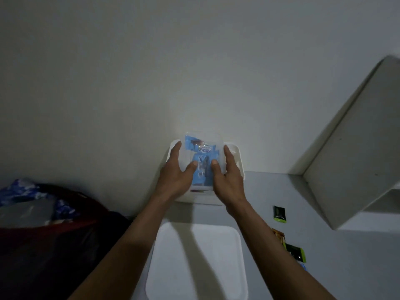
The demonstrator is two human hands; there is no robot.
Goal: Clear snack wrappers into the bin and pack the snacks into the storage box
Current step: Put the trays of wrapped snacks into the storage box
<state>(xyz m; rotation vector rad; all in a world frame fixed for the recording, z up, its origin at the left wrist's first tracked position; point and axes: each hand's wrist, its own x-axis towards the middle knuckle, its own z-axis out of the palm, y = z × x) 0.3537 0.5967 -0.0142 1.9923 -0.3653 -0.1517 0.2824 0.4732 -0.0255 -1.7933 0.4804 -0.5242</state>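
Observation:
A small clear container holding blue snack packets is held between both my hands, over the open white storage box that stands against the wall. My left hand grips the container's left side, fingers along the edge and thumb on its top face. My right hand grips the right side the same way. The box's white lid lies flat on the table in front of me, under my forearms.
A bin lined with a dark bag sits at the left, with blue wrappers in it. On the table to the right lie a dark green packet, a brown one and another green one. A white shelf unit rises at right.

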